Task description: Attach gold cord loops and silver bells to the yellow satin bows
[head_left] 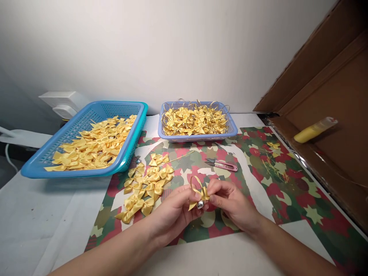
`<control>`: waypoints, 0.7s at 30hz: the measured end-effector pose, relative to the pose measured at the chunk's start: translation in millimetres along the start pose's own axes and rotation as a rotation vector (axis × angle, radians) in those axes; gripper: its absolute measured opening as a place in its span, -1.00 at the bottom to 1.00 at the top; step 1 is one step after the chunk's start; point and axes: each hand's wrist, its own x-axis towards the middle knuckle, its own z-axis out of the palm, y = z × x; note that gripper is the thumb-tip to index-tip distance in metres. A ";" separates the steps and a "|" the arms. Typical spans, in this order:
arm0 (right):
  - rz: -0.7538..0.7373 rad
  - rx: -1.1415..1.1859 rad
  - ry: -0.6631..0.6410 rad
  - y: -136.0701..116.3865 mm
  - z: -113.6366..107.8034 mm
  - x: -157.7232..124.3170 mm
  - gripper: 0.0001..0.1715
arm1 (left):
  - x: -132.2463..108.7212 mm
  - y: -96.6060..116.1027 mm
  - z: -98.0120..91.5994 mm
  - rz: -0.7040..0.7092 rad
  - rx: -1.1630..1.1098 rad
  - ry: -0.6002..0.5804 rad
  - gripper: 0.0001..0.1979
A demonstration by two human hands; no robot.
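Observation:
Between my two hands is a yellow ribbon bow [193,206] with a loop of gold cord [196,177] standing up from it and a silver bell [200,204] on its front. My left hand [179,203] pinches the bow's left side, with its fingers beneath the bell. The thumb and forefinger of my right hand [230,199] pinch the bow's right side. Left of my hands, several loose yellow bows [155,188] lie in a cluster on the patterned paper. Pink-handled thread snips [225,165] lie beyond my right hand.
A large blue basket [31,170] of yellow bows stands at the left. A smaller purple-blue basket [198,137] at the back holds bows with gold cord loops. Gold cord scraps [273,168] lie at the right, near a cardboard wall [330,76] and a yellow tube [312,131].

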 end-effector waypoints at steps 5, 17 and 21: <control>0.014 0.054 -0.019 1.1 1.9 -0.9 -0.74 | -0.4 0.4 0.8 -0.006 0.003 0.015 -0.88; 0.029 0.029 0.035 -4.1 4.0 0.2 -0.71 | 2.6 -1.2 -3.8 0.023 0.005 0.000 -0.91; 0.050 0.022 0.023 -2.0 2.6 1.5 -0.69 | 4.1 -2.0 -5.7 0.002 -0.016 0.003 -0.90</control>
